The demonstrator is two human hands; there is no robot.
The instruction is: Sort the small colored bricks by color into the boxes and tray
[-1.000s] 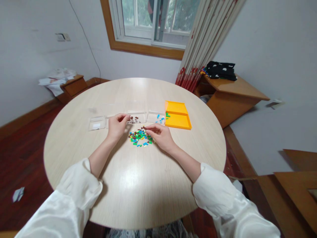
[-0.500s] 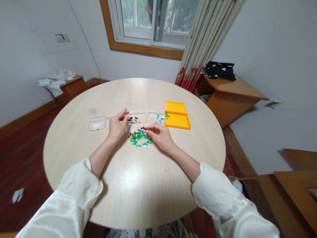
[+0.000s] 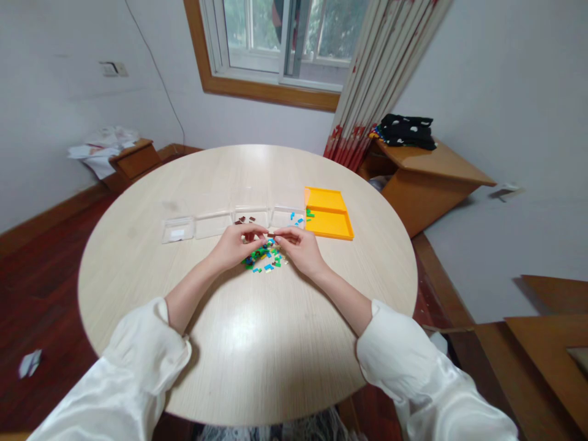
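Table point(image 3: 257, 367) edge well apart from right fingers point(image 3: 288, 232) pinching brown brick point(image 3: 271, 235); left fingers point(image 3: 252, 228), cannot tell hold

no lettering, brand, number or sign could be read; the white patch point(image 3: 177, 234) in the leftmost clear box point(image 3: 188, 228) showed nothing legible.

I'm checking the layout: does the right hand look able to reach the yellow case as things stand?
Probably yes: the right hand is close to the open yellow case, and nothing visible stands between them.
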